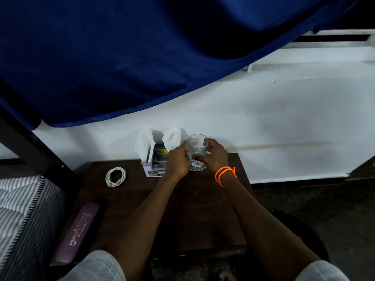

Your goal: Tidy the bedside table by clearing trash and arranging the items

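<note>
- Clear glass tumbler [196,149], upright at the far edge of a dark wooden bedside table [182,209], is gripped from both sides: the left hand [178,161] curls round its left wall, the right hand [215,156] wraps its right wall, thumb near the base.
- The tumbler's long axis stands vertical and sits squarely between the two hands, neither nearer; its base appears to rest on a small coaster [197,169], though contact is partly hidden.
- An orange cord bracelet [225,175] circles the right wrist.
- Just left of the tumbler, touching the left hand's knuckles in view, stands a white napkin holder [154,165] with tissues [145,145] fanned upward against the white wall [284,122].
- Farther left lies a coiled white cable [115,176]; nearer the camera, a purple case [78,226] rests along the table's left edge beside a striped mattress [18,209].
- Blue fabric [121,57] hangs overhead.
</note>
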{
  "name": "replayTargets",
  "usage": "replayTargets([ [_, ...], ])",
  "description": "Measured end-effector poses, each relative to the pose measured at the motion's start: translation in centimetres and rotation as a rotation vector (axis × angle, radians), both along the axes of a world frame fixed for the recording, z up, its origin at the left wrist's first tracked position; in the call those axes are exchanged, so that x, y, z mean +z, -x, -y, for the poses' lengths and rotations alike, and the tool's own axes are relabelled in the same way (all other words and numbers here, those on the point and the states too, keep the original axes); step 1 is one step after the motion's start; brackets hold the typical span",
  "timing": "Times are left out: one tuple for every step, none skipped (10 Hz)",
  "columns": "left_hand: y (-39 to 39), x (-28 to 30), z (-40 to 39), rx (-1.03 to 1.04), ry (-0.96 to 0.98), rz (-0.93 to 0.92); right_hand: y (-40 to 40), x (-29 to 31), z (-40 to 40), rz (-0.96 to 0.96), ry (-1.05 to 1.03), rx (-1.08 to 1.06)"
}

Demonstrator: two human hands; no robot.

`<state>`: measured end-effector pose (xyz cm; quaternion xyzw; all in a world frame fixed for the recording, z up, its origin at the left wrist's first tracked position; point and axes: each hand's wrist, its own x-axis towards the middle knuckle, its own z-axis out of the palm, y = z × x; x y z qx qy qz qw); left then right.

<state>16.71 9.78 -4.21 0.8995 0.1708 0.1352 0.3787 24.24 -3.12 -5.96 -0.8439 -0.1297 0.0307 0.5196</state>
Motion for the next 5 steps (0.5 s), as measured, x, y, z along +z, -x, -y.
replayTargets([
  [0.3, 0.5, 0.2, 0.02, 0.078, 0.045, 0.1, 0.3, 0.0, -0.017, -0.025, -0.006],
  [1.2, 1.5, 0.4, 0.067, 0.198, 0.107, 0.5, 1.3, 0.2, -0.037, -0.054, -0.023],
  [1.8, 1.8, 0.2, 0.093, 0.158, 0.168, 1.2, 1.9, 0.5, 0.006, -0.058, -0.057],
  [3.1, 3.0, 0.3, 0.075, 0.105, 0.211, 2.6, 3.7, 1.1, 0.11, 0.001, -0.081],
  [4.2, 3.6, 0.4, 0.048, -0.052, 0.285, 4.2, 5.3, 1.5, 0.281, 0.092, -0.053],
])
